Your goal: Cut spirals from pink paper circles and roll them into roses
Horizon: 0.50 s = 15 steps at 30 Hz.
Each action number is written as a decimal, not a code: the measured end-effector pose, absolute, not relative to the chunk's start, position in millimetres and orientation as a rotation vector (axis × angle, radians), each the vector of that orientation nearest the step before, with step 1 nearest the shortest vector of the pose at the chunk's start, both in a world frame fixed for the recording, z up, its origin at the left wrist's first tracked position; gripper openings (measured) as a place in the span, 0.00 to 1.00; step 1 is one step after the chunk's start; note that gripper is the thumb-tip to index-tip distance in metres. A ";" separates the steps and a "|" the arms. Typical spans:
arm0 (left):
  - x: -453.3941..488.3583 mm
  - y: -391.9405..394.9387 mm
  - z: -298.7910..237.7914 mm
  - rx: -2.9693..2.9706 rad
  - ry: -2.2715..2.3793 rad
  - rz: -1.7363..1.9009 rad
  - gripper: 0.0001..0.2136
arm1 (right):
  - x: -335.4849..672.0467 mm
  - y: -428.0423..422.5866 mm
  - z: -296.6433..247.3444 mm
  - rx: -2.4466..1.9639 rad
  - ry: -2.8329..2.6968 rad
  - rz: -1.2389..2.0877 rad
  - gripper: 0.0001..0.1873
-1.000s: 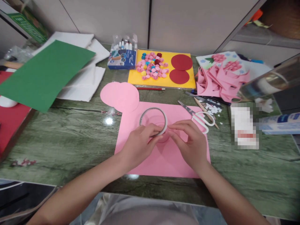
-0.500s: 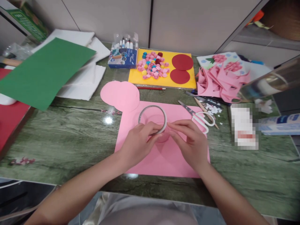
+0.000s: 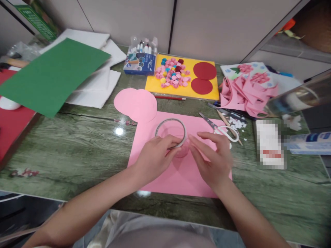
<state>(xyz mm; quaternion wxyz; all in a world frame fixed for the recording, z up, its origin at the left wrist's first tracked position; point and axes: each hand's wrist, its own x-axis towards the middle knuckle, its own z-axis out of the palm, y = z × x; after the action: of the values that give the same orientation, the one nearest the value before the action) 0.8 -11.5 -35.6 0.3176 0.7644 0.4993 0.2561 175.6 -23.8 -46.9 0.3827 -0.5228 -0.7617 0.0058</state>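
My left hand (image 3: 154, 158) grips the near edge of a roll of clear tape (image 3: 170, 132), held tilted above a pink paper sheet (image 3: 178, 172) on the green table. My right hand (image 3: 213, 158) hovers just right of the roll, fingers spread and slightly blurred, its fingertips close to the tape's edge, holding nothing I can make out. Two pink paper circles (image 3: 136, 103) overlap the sheet's far left corner.
White-handled scissors (image 3: 219, 128) lie by my right hand. A yellow sheet (image 3: 182, 79) carries small coloured discs and two red circles (image 3: 204, 77). Pink paper scraps (image 3: 245, 93), a marker box (image 3: 139, 63), green paper (image 3: 49, 75) and white sheets (image 3: 95, 89) lie around.
My right hand's fingers have opened and drawn slightly away from the tape roll. The left hand keeps its grip. The view has shifted a little.
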 end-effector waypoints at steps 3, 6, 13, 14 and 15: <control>0.7 -11.8 -36.8 2.071 1.321 0.675 0.09 | 175.5 -23.5 -49.1 -1.278 -2.081 -0.220 0.18; 0.4 -12.0 -37.9 2.102 1.328 0.665 0.09 | 175.0 -24.3 -48.8 -1.251 -2.069 -0.374 0.16; 0.8 -14.0 -44.5 2.336 1.357 0.717 0.08 | 171.2 -24.2 -47.8 -1.317 -2.026 -0.305 0.08; 0.8 -14.6 -45.9 2.395 1.352 0.731 0.08 | 170.3 -24.0 -47.7 -1.354 -2.017 -0.246 0.07; 0.8 -15.2 -47.2 2.450 1.340 0.748 0.08 | 169.3 -24.1 -47.3 -1.395 -2.007 -0.179 0.06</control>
<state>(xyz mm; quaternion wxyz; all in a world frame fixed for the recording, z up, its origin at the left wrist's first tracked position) 0.8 -15.2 -47.2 0.1253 0.8408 0.4599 0.2567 169.3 -24.1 -47.3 0.3386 -0.5357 -0.7705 -0.0687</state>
